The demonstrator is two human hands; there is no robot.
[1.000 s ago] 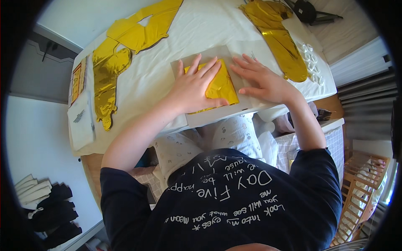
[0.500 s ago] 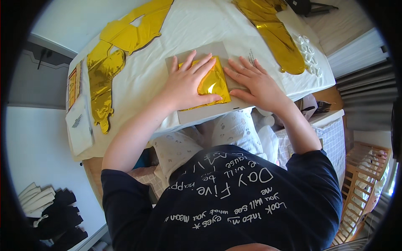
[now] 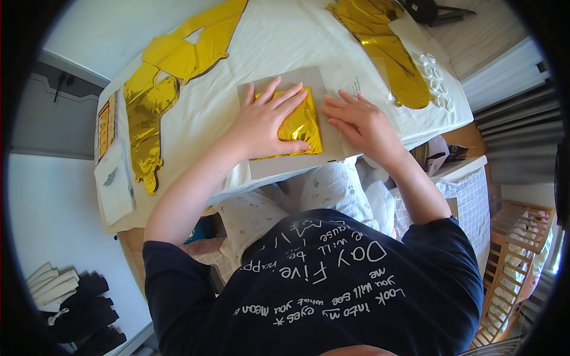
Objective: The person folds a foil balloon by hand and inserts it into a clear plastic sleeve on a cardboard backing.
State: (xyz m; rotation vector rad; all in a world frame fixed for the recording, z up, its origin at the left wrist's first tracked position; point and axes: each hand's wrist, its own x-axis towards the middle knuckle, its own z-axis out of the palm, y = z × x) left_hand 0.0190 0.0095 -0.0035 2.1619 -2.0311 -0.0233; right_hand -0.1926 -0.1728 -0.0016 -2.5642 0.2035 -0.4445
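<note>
Resting your left hand [image 3: 260, 123], fingers spread apart | folded gold foil [image 3: 307, 121] under those fingers | your right hand [image 3: 369, 123] just right of it, fingers slightly apart | grey sheet [image 3: 312, 76] beneath foil and left fingers

Soft, fairly bright light lay over the cloth [image 3: 205, 113]; glare streaked the foil [image 3: 306, 126]. The curtain [image 3: 515, 139] sat dim, straight edges bowed toward the rim, and black filled the corners.

Gold foil [image 3: 307, 123] flat on board [image 3: 276, 166]
</note>
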